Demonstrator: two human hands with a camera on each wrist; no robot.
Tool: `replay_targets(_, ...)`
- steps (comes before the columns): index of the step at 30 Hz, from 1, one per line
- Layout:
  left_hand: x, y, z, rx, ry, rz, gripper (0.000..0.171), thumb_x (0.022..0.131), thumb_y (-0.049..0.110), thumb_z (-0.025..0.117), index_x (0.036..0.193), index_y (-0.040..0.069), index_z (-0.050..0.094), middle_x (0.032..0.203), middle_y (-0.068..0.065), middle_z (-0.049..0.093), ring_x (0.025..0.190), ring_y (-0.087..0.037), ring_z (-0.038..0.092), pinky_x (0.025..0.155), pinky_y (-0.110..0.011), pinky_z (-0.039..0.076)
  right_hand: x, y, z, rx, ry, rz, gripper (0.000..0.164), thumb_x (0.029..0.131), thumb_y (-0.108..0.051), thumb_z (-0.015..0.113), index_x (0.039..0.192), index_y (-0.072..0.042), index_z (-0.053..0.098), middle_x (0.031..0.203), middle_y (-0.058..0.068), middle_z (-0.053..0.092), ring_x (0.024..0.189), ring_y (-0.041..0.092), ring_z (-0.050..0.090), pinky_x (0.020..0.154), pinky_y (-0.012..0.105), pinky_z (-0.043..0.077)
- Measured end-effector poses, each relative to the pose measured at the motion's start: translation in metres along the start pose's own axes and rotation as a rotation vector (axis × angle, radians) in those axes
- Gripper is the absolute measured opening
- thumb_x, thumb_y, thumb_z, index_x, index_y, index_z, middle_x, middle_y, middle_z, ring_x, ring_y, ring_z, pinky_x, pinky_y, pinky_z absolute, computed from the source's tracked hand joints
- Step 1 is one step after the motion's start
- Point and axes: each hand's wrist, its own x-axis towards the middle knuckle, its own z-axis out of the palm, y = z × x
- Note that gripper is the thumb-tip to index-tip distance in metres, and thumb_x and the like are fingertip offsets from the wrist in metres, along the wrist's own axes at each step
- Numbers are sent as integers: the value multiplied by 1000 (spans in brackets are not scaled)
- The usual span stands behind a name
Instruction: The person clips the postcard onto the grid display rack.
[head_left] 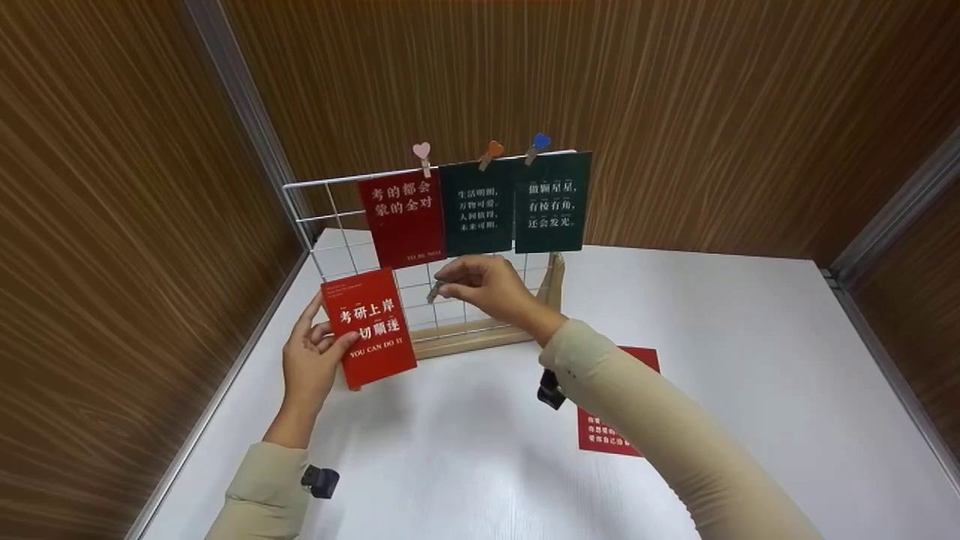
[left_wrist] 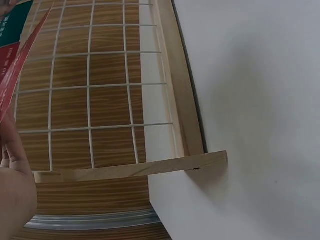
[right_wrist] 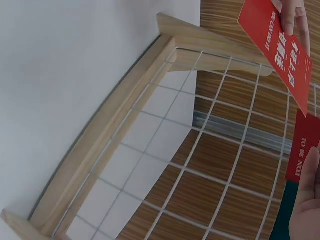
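My left hand (head_left: 310,366) holds a red card (head_left: 379,356) with white lettering, thumb on its front and fingers behind. The card is tilted slightly, in front of the lower left of a white wire grid stand (head_left: 472,342) with a wooden base. Between thumb and fingertips, my right hand (head_left: 495,291) pinches a small clothespin (head_left: 433,292) before the grid, just below the hanging cards. A heart-topped pink clothespin (head_left: 422,154) is on a hanging red card (head_left: 405,236). Orange (head_left: 493,151) and blue (head_left: 540,142) ones are on two dark green cards (head_left: 476,240).
On the white table (head_left: 720,330), another red card (head_left: 600,442) lies under my right forearm, partly hidden. Brown wood-grain panels (head_left: 525,75) enclose the table at the back and sides. The stand's wooden foot (left_wrist: 210,160) projects toward the front.
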Motion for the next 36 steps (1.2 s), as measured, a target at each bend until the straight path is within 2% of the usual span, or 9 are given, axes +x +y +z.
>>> replay_targets(15, 16, 22, -8, -35, 44, 2, 73, 84, 15, 72, 147, 25, 37, 116, -11, 62, 100, -17, 64, 86, -31, 50, 34, -41, 20, 23, 75, -89, 22, 88, -10, 68, 109, -4, 68, 102, 0, 69, 91, 11, 66, 86, 25, 50)
replay_targets(23, 27, 29, -11, -17, 56, 107, 70, 84, 12, 73, 146, 22, 40, 116, -9, 63, 100, -17, 64, 87, -32, 50, 48, -58, 21, 0, 111, -126, 22, 88, -10, 68, 110, -6, 69, 103, 0, 68, 91, 10, 65, 82, 25, 52)
replay_targets(30, 41, 36, -14, -12, 64, 197, 70, 82, -2, 71, 145, 12, 41, 130, -9, 56, 98, -14, 62, 86, -25, 50, 59, -71, 19, -10, 144, -173, 21, 88, -8, 68, 109, -6, 68, 103, 0, 68, 90, 9, 65, 84, 24, 51)
replay_targets(36, 52, 44, -13, -50, 69, 238, 70, 80, -6, 71, 143, 11, 44, 114, -10, 63, 94, -16, 64, 83, -24, 51, 68, -82, 16, -19, 172, -191, 22, 88, -8, 68, 110, -5, 68, 105, 1, 68, 91, 9, 65, 86, 22, 50)
